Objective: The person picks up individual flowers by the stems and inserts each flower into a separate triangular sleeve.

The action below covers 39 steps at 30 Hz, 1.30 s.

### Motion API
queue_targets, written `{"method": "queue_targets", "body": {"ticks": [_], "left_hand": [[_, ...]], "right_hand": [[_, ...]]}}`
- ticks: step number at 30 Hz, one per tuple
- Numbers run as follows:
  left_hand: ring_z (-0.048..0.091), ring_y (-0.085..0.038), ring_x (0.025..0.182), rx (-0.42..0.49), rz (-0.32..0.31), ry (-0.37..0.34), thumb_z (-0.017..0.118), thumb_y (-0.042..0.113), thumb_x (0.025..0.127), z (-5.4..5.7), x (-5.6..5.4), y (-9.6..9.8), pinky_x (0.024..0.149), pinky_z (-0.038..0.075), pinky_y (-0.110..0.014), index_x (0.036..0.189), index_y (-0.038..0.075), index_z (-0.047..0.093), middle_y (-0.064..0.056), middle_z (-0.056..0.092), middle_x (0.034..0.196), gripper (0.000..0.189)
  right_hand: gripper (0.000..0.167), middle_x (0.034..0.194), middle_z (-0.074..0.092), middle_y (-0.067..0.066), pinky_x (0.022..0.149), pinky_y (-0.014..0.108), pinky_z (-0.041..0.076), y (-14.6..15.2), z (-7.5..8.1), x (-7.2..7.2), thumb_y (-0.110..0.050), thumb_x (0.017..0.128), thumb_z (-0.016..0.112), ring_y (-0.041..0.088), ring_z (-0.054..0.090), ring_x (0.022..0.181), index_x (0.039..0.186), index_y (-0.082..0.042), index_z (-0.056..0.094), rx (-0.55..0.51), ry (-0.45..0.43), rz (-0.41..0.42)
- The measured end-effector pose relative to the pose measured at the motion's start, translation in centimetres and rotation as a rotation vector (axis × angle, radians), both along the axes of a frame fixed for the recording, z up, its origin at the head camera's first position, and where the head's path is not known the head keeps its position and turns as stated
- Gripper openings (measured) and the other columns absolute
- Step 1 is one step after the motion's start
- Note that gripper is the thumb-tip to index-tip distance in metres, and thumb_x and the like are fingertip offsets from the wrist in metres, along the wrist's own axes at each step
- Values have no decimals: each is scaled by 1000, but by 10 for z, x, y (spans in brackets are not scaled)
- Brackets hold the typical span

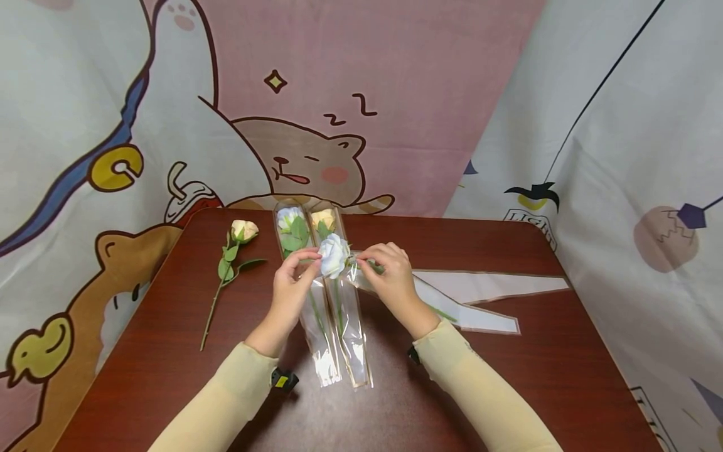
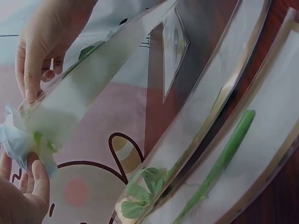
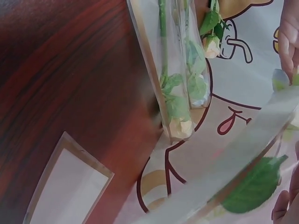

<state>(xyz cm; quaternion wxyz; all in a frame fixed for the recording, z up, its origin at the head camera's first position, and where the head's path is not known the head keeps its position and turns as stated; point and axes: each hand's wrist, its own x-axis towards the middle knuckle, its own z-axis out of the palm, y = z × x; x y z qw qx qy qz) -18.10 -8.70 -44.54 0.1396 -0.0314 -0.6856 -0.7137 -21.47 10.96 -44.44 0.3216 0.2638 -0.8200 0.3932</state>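
A pale blue artificial rose [image 1: 334,256] is held up over the table, its stem inside a long flower sleeve [image 1: 488,319] with a pale back and gold edges. My left hand [image 1: 294,282] pinches the rose at its petals, seen also in the left wrist view, where the rose head [image 2: 17,135] sits outside the sleeve's mouth. With thumb and fingertips, my right hand [image 1: 393,276] pinches the sleeve by its mouth, just right of the bloom. A green leaf [image 3: 254,186] shows through the film in the right wrist view.
Side by side beneath my hands lie a sleeved blue rose [image 1: 290,221] and a sleeved yellowish rose [image 1: 324,221]. A loose cream rose [image 1: 244,231] lies at the left. Another flat sleeve [image 1: 508,284] lies at the right. A patterned cloth [image 1: 395,94] hangs behind the brown table [image 1: 169,301].
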Motion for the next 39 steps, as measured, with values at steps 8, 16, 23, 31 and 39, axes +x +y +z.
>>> {"method": "queue_targets", "body": {"ticks": [8,16,23,31,39], "left_hand": [[63,-7,91,-7,-23,-36,63,3,89,-3,0,3,78,53,-18,105,-8,62,-18,61,120,19],[63,-17,96,-59,-44,-44,61,-1,89,18,11,7,75,52,-15,110,-10,61,-24,60,122,23],[63,-13,94,-84,-34,-60,61,0,89,25,15,8,73,51,-14,111,-10,62,-22,61,121,25],[60,-27,107,-168,-5,-41,62,2,89,28,16,7,76,49,-8,111,-8,65,-21,63,119,24],[58,-31,111,-178,-34,-20,62,2,89,25,15,8,78,51,-11,111,-8,65,-22,62,121,25]], "right_hand": [[6,84,71,-3,67,32,39,-1,2,1,-17,80,76,16,55,74,84,-13,74,-6,-11,-2],[5,85,71,-3,68,31,39,-3,5,2,-16,81,74,15,55,75,86,-13,74,-17,-22,25],[7,86,71,-4,69,32,40,0,3,1,-17,81,75,17,56,75,87,-14,74,-3,-32,12],[7,87,71,-5,70,32,41,3,0,1,-18,82,74,13,56,78,88,-15,75,13,-45,0],[6,88,71,-4,71,33,41,2,-1,-1,-17,82,74,14,55,79,87,-14,75,-1,-30,8]]}}
